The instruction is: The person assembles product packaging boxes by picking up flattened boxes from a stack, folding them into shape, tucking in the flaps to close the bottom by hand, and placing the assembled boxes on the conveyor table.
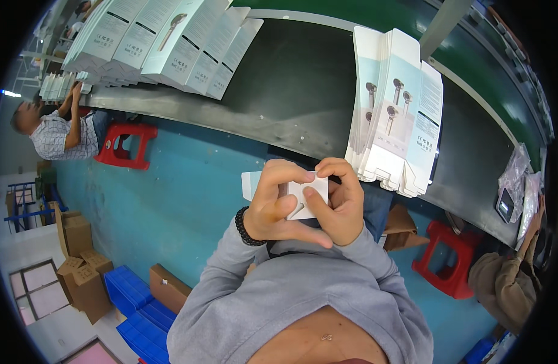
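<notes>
In front of my chest I hold a white folding carton (301,212) between both hands, its small end turned up toward me. My left hand (273,206) curls round its left side, index finger bent over the top edge and thumb stretched below. Pressing on the end panel is the thumb of my right hand (341,209), whose other fingers wrap the right side. A pale part of the carton sticks out to the left of my left hand. Most of the carton's body is hidden behind my hands.
A stack of flattened printed cartons (395,115) lies on the dark workbench (285,79) ahead. Erected cartons (170,45) stand in rows at far left. Red stools (128,145), blue crates (142,321) and cardboard boxes (88,279) are around the floor. Another person (63,133) works at far left.
</notes>
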The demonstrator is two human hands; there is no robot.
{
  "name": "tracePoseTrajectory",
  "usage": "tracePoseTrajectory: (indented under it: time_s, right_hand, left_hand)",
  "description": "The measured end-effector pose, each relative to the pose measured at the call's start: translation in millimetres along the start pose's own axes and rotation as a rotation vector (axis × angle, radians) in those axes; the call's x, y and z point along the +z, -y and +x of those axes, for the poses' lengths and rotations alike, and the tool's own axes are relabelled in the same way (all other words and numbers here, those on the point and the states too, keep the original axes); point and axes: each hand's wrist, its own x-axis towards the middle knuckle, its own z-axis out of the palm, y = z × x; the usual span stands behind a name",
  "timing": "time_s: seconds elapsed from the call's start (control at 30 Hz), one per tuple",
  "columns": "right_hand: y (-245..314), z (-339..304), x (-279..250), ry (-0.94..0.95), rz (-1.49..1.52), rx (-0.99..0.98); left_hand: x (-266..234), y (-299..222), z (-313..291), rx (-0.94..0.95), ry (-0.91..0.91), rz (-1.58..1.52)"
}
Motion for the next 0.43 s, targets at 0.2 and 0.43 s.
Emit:
tracePoseTrajectory:
  time_s: [0.2,0.43]
  right_hand:
    - [-8,3,-2,0.007,0.197,0.090]
    - [-20,6,-10,0.374,-0.403,-0.064]
  left_hand:
    - [-2,3,1,0.010,-0.109,-0.086]
    - [-62,-12,29,-0.155,0.451,-0.071]
